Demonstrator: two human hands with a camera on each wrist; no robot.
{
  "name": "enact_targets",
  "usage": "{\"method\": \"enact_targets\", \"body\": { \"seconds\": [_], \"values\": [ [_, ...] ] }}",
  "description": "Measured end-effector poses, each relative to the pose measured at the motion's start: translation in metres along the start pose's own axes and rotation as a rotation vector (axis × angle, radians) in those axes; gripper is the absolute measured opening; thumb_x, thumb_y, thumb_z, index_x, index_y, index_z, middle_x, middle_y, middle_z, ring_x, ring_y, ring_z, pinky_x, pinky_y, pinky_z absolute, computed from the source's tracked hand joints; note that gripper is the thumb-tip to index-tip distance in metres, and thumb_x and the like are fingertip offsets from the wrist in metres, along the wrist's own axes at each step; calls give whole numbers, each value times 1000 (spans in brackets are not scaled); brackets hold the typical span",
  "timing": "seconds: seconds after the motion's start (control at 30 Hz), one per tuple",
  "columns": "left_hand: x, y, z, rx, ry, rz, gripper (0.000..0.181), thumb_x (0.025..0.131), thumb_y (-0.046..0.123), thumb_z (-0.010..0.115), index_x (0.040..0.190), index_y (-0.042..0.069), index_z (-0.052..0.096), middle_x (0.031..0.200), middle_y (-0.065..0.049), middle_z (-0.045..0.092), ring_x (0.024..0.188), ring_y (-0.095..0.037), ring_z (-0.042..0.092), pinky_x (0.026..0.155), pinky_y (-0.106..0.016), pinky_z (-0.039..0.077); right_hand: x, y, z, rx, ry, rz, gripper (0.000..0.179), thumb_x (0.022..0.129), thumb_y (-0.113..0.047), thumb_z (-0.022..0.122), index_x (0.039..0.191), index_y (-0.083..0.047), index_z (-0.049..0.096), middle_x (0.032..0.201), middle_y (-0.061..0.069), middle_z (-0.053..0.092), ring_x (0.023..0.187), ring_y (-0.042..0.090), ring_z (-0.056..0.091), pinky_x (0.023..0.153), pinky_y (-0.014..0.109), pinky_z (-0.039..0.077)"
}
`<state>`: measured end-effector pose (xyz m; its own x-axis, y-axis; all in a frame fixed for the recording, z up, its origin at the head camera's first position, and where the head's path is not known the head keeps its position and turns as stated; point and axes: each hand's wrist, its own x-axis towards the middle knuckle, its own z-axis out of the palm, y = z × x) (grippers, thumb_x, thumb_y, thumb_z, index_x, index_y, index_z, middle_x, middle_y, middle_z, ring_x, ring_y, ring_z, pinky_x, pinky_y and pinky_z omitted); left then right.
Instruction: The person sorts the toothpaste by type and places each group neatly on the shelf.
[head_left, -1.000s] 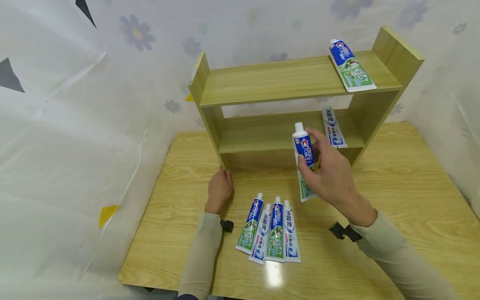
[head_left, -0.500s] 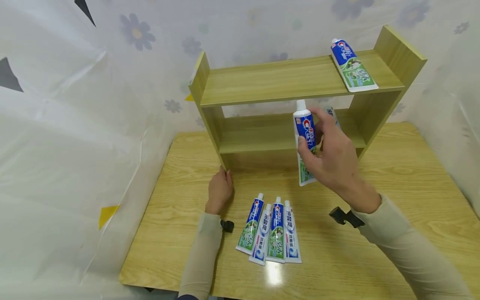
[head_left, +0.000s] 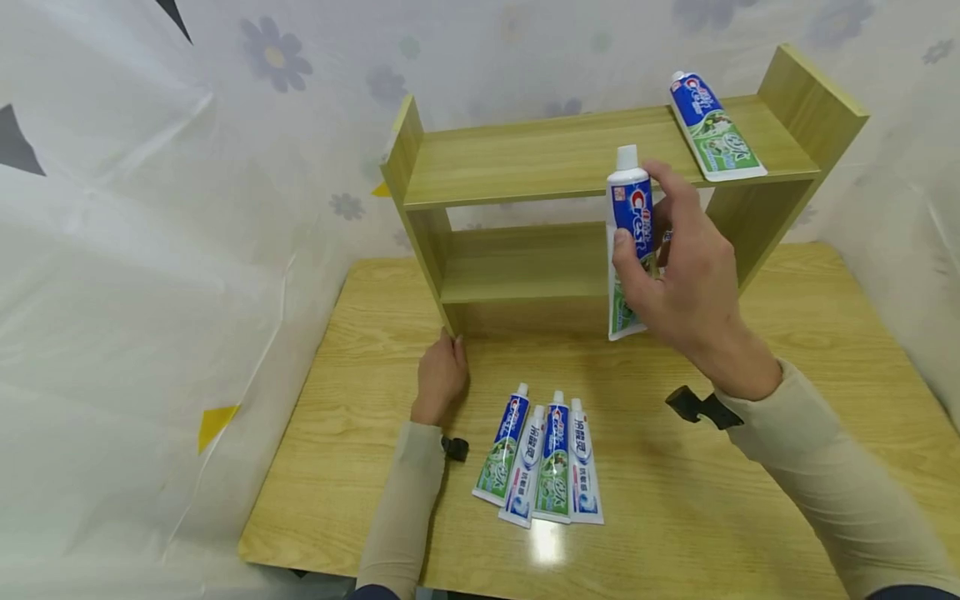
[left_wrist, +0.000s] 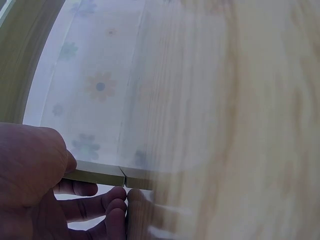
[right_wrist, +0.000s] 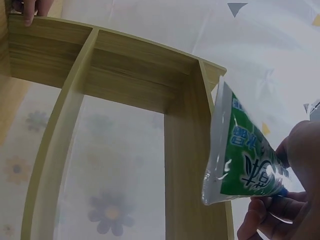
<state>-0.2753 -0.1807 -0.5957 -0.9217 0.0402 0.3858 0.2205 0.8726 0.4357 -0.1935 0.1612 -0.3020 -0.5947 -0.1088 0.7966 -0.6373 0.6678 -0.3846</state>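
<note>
My right hand (head_left: 693,271) holds a blue and green Crest toothpaste tube (head_left: 633,221) upright, cap on top, in front of the wooden shelf (head_left: 540,158). The cap reaches the height of the upper board. In the right wrist view the tube's green flat end (right_wrist: 250,155) sticks out from the fingers. My left hand (head_left: 441,375) grips the foot of the shelf's left side panel, thumb and fingers on either side of its edge (left_wrist: 95,177). Another Crest tube (head_left: 716,129) lies on the upper board at the right. The tube on the lower board is mostly hidden behind my right hand.
Several toothpaste tubes lie side by side on the table (head_left: 360,400), caps toward the shelf: a blue and green one (head_left: 555,458) and a white one (head_left: 585,462) at the right. A flower-patterned sheet (head_left: 330,108) hangs behind the shelf.
My right hand has raised the Crest tube from in front of the lower board to the upper board's height, drifting slightly right. The left hand has stayed in place.
</note>
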Motion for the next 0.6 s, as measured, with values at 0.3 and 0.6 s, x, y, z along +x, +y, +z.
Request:
{"method": "enact_targets", "body": {
  "seconds": [0.3,0.6],
  "values": [
    [-1,2,-4,5,3,5,41,119,35,39,109,1,60,76,-21,67,68,-46,71,57,-57,55,28,2,-4,-24,40,-6,57,108,-19,60,159,0,44,92,22,61,72,15,47,63,15,33],
    [0,-1,-2,41,-34,-17,37,118,32,42,111,1,60,79,-22,69,71,-46,73,60,-58,56,51,5,-8,-79,24,43,59,108,-24,58,163,-7,43,98,22,65,75,16,52,65,16,34]
  ]
}}
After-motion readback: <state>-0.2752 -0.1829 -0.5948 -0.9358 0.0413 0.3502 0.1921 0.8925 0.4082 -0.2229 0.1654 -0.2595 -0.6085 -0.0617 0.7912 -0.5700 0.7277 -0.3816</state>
